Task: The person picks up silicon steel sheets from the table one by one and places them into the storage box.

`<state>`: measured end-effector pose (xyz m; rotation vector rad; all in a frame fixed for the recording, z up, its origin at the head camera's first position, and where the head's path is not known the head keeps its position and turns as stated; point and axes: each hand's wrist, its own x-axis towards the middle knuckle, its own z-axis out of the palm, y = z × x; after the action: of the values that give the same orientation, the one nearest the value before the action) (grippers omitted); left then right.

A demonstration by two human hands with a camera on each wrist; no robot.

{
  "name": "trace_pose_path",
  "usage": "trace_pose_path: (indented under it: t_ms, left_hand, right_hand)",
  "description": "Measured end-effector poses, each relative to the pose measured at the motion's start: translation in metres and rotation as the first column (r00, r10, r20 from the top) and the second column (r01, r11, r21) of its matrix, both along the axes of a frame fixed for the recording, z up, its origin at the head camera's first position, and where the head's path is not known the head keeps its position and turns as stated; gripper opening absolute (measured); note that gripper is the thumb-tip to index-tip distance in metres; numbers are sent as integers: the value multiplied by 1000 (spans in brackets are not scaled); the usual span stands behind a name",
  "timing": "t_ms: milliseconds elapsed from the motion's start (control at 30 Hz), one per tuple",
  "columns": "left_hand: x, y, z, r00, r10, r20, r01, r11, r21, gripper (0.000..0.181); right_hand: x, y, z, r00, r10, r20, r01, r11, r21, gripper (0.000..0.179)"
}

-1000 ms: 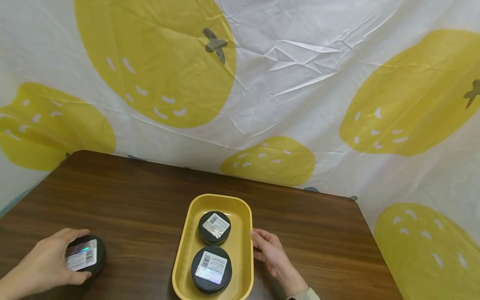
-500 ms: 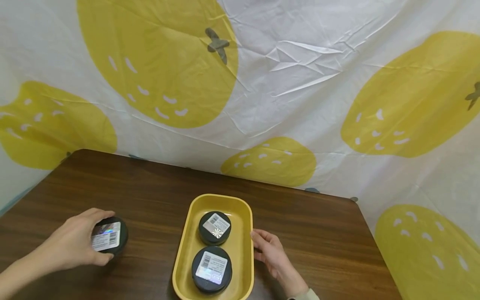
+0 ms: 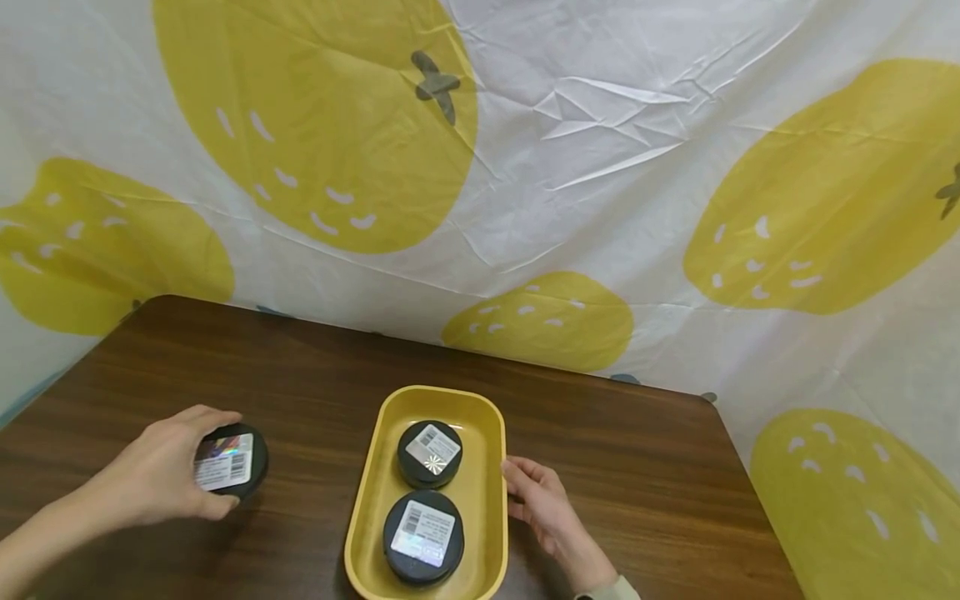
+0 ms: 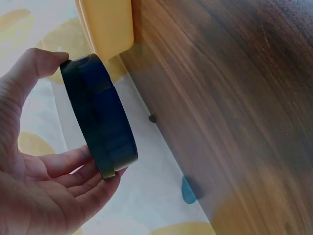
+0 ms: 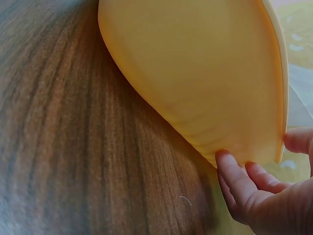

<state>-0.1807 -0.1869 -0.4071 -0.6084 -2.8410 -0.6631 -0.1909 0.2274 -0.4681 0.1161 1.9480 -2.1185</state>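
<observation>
My left hand [image 3: 168,467] holds a flat, round black case [image 3: 255,458] between thumb and fingers, left of the yellow tray [image 3: 363,500]. A silvery-white barcode label shows on its top. In the left wrist view the case [image 4: 100,117] is seen edge-on, with a stepped rim and a small notch. Two similar labelled cases lie in the tray, a far case [image 3: 412,475] and a near case [image 3: 423,575]. At the tray's right side, my right hand [image 3: 547,508] has its thumb at the rim and fingertips against the outer wall [image 5: 195,73].
The tray stands on a dark brown wooden table [image 3: 315,358]. Behind the table hangs a white cloth [image 3: 570,208] printed with large yellow fruit, reaching down to its back edge.
My left hand has carried the black case to the right and away from me, closer to the tray. The right hand and the two cases in the tray stay in place.
</observation>
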Motion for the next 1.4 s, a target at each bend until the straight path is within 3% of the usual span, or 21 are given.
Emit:
trace_pose_path:
  t_ms: [233,700,1400]
  left_hand:
    - [-7,12,8,998,-37,-50,37,999,-3,87]
    - [-15,33,20,996,-88,-2,88,996,13,85]
    - [-23,57,31,988,-150,-41,152,988,34,80]
  right_hand:
    - [0,1,0,1000,-5,-5,5,1000,-6,49]
    - [0,1,0,1000,0,1,0,1000,-6,50]
    - [-1,1,0,1000,-1,4,1,1000,-10,51]
